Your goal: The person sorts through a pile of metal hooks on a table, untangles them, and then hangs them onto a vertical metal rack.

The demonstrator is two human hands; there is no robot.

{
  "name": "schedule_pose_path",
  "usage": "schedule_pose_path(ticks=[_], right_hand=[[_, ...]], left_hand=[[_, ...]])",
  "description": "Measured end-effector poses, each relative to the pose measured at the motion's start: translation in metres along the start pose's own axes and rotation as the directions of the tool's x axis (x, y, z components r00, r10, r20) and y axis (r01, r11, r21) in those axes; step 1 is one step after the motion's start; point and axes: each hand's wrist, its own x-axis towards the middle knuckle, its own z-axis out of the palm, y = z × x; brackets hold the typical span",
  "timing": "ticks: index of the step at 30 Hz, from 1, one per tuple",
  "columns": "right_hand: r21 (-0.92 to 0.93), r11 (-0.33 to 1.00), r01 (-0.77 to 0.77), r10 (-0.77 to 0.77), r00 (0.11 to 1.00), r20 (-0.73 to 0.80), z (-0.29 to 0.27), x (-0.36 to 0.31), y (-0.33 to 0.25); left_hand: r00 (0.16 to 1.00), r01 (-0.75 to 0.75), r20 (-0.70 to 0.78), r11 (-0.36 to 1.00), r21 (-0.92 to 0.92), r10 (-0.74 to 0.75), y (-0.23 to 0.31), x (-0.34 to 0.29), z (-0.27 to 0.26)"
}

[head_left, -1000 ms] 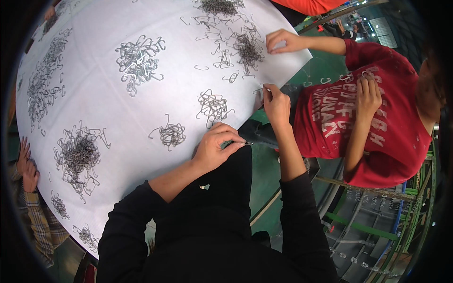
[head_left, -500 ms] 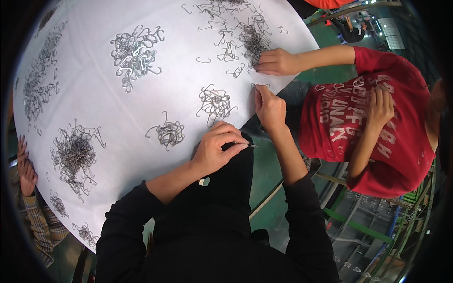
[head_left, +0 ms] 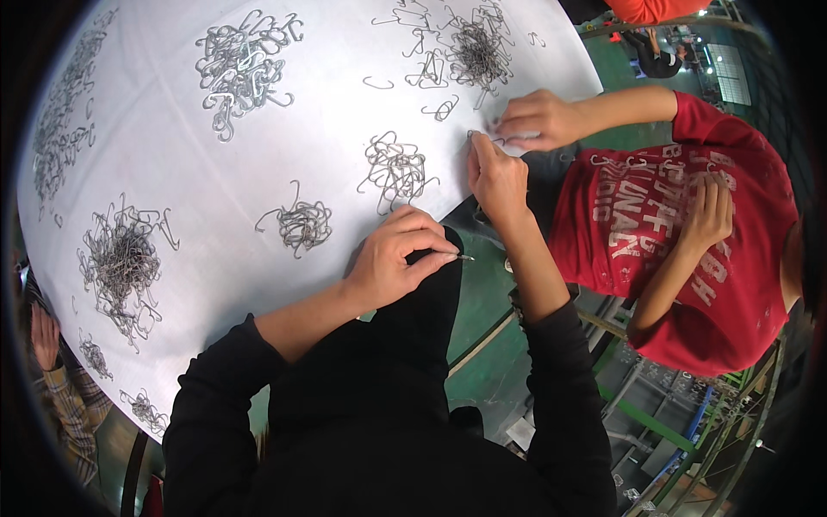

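My left hand (head_left: 401, 257) is closed in a pinch at the table's near edge. A thin grey metal piece (head_left: 465, 258) pokes out past its thumb and forefinger; the rest is hidden by the fingers. Farther right, my right hand (head_left: 500, 179) pinches a small wire hook at the table's edge, mostly covered by my fingertips. Just beyond my left hand lies a loose pile of bent wire hooks (head_left: 398, 171), with a smaller hook pile (head_left: 303, 226) to its left. A co-worker's hand (head_left: 538, 119) is right beside my right fingertips.
More wire hook piles lie on the white-covered table (head_left: 233, 181): a dense one (head_left: 121, 263) at left, a shiny one (head_left: 245, 65) at the back, another (head_left: 478, 52) at back right. A person in a red shirt (head_left: 672, 233) sits close on my right. Another person's hand (head_left: 45, 336) is at far left.
My right hand has moved slightly away from me, its fingertips still pinched. The co-worker's hand has come off the back pile toward my right fingertips. My left hand keeps its pinch.
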Motion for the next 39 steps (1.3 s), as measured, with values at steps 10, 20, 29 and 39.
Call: schedule_pose_path(ticks=[10, 20, 29, 39], right_hand=[[-0.105, 0.993, 0.048, -0.049, 0.999, -0.002, 0.013, 0.002, -0.002], [0.806, 0.187, -0.561, 0.609, 0.710, 0.353, -0.054, -0.024, -0.038], [0.895, -0.233, -0.381, 0.554, 0.704, 0.444, -0.098, -0.091, -0.093], [0.916, -0.236, -0.326, 0.596, 0.696, 0.401, -0.087, -0.098, -0.099]], left_hand=[[0.999, -0.044, -0.001, 0.999, 0.019, 0.044, -0.003, -0.001, -0.001], [0.995, 0.046, -0.088, 0.999, -0.003, -0.046, -0.002, -0.006, 0.005], [0.988, 0.028, -0.152, 0.999, 0.045, -0.021, 0.011, -0.018, 0.011], [0.984, -0.017, -0.179, 0.999, 0.046, 0.025, 0.016, -0.026, 0.017]])
